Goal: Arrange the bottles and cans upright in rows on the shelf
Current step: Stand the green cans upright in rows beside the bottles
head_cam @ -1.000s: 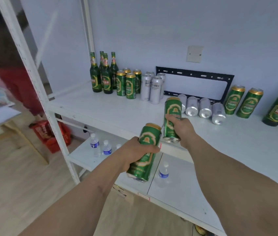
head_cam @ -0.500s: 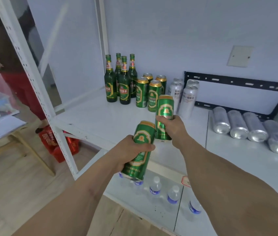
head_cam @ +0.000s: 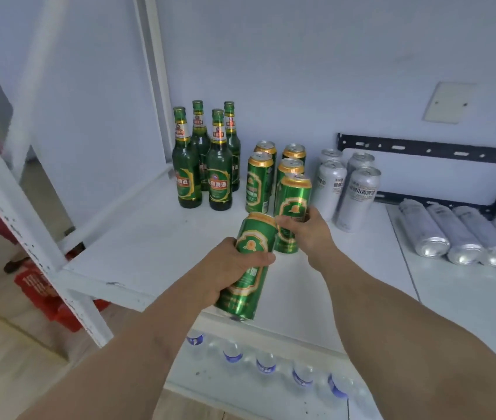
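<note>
Spanning the whole view, the white painted metal shelf (head_cam: 155, 237) gives a flat, hard landing, so anything set down square should stand without fuss. On the right of it lie the silver aluminium cans on their sides (head_cam: 453, 234), touching one another in a row; round and smooth, they look ready to roll if nudged, so my read is each wants a wrap round the middle of the barrel, not a pinch at the end. Further back, four green glass beer bottles (head_cam: 202, 165) stand upright in a tight cluster. Glass is the fragile, heavier item here, best taken low on the body. Beside them stand four upright green cans with gold rims (head_cam: 271, 174), then four upright silver cans (head_cam: 346, 189).

Now the action: the right hand (head_cam: 310, 228) is wrapped round the mid-barrel of a tall green beer can (head_cam: 293, 207), nearly upright, just in front of the green group, its base at or just above the shelf. The left hand (head_cam: 231, 268) is clenched round a second green beer can (head_cam: 248, 265), tilted, hanging over the front edge. Thin walls dent under a hard squeeze, and whether these are full I cannot tell. The glossy skin may be slippery.
</note>
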